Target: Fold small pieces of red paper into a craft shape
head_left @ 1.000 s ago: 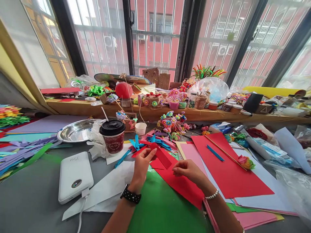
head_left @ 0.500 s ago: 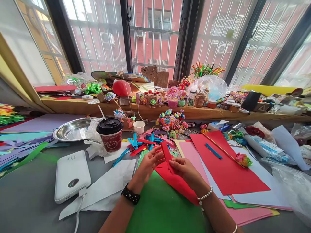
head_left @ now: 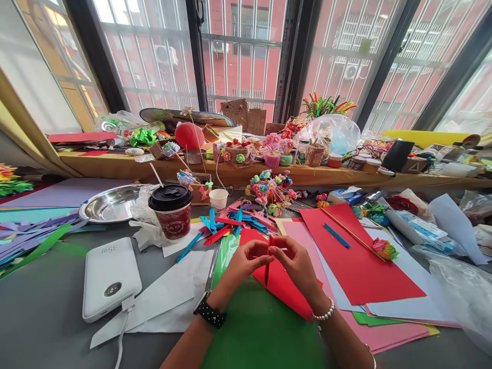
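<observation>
The left hand [head_left: 246, 261] and the right hand [head_left: 298, 264] come together at the fingertips, both pinching a narrow red paper strip [head_left: 266, 275]. It sits directly between them, seen almost edge-on, its long axis running from the fingertips back toward the wearer; neither hand is clearly nearer. How steeply it tilts I cannot tell — the fingers hide its upper part. Below the hands lie a red paper sheet [head_left: 292, 297] and, nearer the wearer, a smooth green sheet [head_left: 261, 330].

On the grey tabletop [head_left: 42, 312], starting from its left side, are loose purple paper strips [head_left: 34, 243], an oval shiny metal tray [head_left: 85, 211], a white rectangular power bank [head_left: 111, 279] and a maroon paper cup with a black lid [head_left: 177, 223]. Blue folded paper strips [head_left: 238, 218] lie mid-surface, beyond the hands. To the right, a large red rectangular sheet [head_left: 357, 261] carries one slim blue strip [head_left: 337, 236] and a thin wooden stick [head_left: 351, 230]; a clear plastic bag [head_left: 461, 292] lies toward the right side.

Along the tabletop's far edge runs a brown ledge [head_left: 96, 164] crowded with craft pieces — a round red ball [head_left: 189, 136] among them — under dark-framed windows [head_left: 198, 61].
</observation>
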A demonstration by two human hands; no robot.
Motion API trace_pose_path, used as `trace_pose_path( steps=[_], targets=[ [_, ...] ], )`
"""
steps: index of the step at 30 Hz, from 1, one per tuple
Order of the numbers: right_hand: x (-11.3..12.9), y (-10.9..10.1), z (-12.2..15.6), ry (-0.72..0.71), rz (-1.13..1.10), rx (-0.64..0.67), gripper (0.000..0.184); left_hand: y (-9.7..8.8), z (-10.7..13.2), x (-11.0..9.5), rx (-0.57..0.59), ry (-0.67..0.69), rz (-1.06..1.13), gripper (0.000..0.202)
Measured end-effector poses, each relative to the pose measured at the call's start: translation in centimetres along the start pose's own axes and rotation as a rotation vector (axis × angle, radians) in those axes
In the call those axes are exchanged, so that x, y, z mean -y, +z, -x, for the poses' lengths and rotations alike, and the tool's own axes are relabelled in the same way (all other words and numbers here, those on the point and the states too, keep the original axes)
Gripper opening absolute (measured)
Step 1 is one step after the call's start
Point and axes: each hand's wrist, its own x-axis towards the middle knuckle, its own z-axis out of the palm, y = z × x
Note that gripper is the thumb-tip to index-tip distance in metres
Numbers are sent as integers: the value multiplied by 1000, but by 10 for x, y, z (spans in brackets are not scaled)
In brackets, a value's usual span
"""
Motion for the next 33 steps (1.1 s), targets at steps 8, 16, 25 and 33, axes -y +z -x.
trace_pose_path(
  steps=[8, 16, 25, 33],
  targets=[
    [0, -2, 2, -72, 77, -73, 20, 1, 5, -6, 68, -62, 73, 27],
    [-7, 1, 4, -206, 294, -187, 15, 6, 4, -3, -26, -51, 19, 28],
    [-15, 5, 6, -534, 533, -272, 17, 7, 5, -2, -143, -34, -94, 25],
    [-23, 2, 8, -706, 705, -160, 35, 6, 4, -2, -215, 48, -154, 31]
  ],
)
